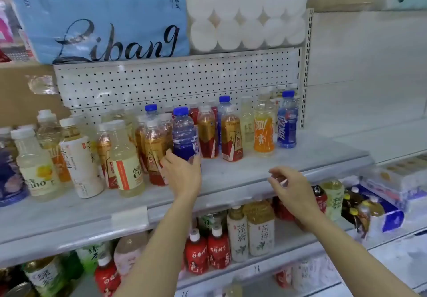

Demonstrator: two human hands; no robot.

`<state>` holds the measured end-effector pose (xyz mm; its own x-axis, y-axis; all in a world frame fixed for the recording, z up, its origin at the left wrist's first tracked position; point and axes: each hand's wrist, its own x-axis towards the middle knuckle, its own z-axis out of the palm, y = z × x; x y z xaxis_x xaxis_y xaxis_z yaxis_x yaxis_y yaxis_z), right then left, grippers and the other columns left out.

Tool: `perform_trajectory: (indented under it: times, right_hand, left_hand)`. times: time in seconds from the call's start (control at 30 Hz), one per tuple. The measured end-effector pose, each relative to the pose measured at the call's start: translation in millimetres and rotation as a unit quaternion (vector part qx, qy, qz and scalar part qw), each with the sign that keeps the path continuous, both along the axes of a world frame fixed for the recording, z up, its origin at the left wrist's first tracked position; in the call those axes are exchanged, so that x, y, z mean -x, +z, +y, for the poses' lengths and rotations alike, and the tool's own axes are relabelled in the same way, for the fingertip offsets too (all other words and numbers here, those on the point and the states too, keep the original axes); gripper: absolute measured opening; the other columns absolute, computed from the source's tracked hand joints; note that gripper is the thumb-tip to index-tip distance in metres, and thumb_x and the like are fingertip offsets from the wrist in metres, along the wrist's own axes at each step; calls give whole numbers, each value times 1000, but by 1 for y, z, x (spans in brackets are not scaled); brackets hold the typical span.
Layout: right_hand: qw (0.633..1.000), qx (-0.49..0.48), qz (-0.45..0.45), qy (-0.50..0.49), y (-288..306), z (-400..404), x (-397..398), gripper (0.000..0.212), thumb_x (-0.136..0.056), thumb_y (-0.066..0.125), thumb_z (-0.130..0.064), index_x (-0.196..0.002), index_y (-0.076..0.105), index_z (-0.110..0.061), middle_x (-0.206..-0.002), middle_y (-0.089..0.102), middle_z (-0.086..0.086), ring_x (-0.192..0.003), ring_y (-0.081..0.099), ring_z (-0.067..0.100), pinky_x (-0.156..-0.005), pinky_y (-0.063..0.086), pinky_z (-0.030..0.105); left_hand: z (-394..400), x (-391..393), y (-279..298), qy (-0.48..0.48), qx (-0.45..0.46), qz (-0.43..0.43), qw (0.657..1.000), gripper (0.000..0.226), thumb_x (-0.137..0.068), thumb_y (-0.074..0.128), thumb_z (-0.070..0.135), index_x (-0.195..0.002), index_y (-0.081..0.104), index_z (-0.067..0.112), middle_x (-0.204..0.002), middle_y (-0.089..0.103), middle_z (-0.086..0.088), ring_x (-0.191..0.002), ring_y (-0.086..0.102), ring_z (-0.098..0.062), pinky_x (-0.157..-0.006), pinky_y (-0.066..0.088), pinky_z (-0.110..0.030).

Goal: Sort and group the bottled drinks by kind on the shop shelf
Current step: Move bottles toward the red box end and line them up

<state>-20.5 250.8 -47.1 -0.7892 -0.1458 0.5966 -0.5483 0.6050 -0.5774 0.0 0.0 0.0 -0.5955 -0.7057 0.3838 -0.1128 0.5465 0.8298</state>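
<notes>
On the grey shelf (242, 176) stand mixed bottled drinks. My left hand (182, 171) grips the base of a blue-capped, blue-labelled bottle (183, 134) in the middle of the row. Around it stand several amber tea bottles with red and gold labels (231, 139). Pale yellow bottles (127, 158) and a white-labelled tea bottle (78, 155) stand at the left. At the right end are an orange-labelled bottle (264, 132) and another blue bottle (287, 121). My right hand (288, 185) hovers over the shelf's front edge with fingers loosely curled, holding nothing.
A pegboard back panel (175, 81) closes the shelf behind the bottles. Above it lie a blue tissue pack (99, 16) and white paper rolls (247, 19). The lower shelf holds red bottles (208, 250) and white tea bottles (251, 234). More packs sit at the right (392, 181).
</notes>
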Motion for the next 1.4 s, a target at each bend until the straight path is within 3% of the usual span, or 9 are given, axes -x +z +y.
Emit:
perform_trajectory:
  times: [0.17,0.27,0.47,0.6,0.77,0.9,1.07,1.2,1.4]
  right_hand:
    - [996,49,38,-66,18,26,70,22,-91,68,-17,-112,69,-11,-92,66,-1,-79,60,12,-71,49,26]
    - [989,92,39,-105,31,45,121,26,-89,70,-18,-113,65,-11,-98,65,3,-86,61,20,-75,52,36]
    - [972,177,-89,-124,58,61,218,93,-79,82,-27,-153,26,-14,-150,38,15,-139,35,32,-111,35,45]
    - [970,209,-116,-40,49,57,259,117,-63,87,-51,-155,17,-33,-152,39,4,-135,45,29,-106,44,56]
    - [964,253,-85,4,55,39,264,107,-73,84,-8,-155,17,-22,-146,46,3,-128,50,20,-104,46,43]
    - [952,302,-55,-8,57,38,253,100,-79,81,-18,-156,18,-25,-147,46,2,-126,51,16,-106,47,46]
    - [917,397,-29,34,76,49,193,81,-96,64,-25,-157,11,-36,-131,42,-14,-108,53,6,-83,49,26]
    - [891,438,-23,120,86,45,126,69,-98,60,-31,-152,20,-44,-136,49,-20,-113,60,5,-92,55,39]
    - [830,475,-94,276,72,-20,18,62,-94,64,-35,-149,35,-41,-146,53,0,-127,57,26,-98,53,44]
  left_hand:
    - [29,50,-13,147,-4,-22,989,104,-74,84,46,-150,27,3,-149,37,-22,-130,42,-41,-106,40,-51]
    - [25,70,-8,195,1,-20,981,96,-70,88,43,-139,39,-2,-138,44,-27,-121,44,-47,-102,38,-53]
    - [20,76,-8,98,-97,43,990,77,-73,88,32,-130,46,2,-132,57,-19,-119,56,-40,-94,45,-48]
    - [29,62,-5,28,-143,129,981,69,-78,85,31,-135,50,11,-124,61,-4,-108,59,-23,-89,44,-36]
    - [37,52,11,-23,-207,207,956,64,-82,79,38,-135,48,23,-118,62,6,-103,64,-18,-88,54,-39]
    - [37,39,22,-51,-223,231,946,55,-82,79,36,-126,48,31,-108,63,15,-95,65,-8,-80,55,-33]
    - [32,6,30,-69,-214,258,940,56,-80,80,33,-128,50,32,-115,67,8,-99,69,-14,-80,59,-37]
    - [21,-34,36,-82,-223,267,934,74,-67,81,45,-129,47,23,-118,67,1,-100,72,-20,-82,61,-43]
    - [-4,-118,29,-114,-218,263,933,46,-89,72,29,-125,43,26,-114,67,2,-92,73,-14,-73,62,-32]
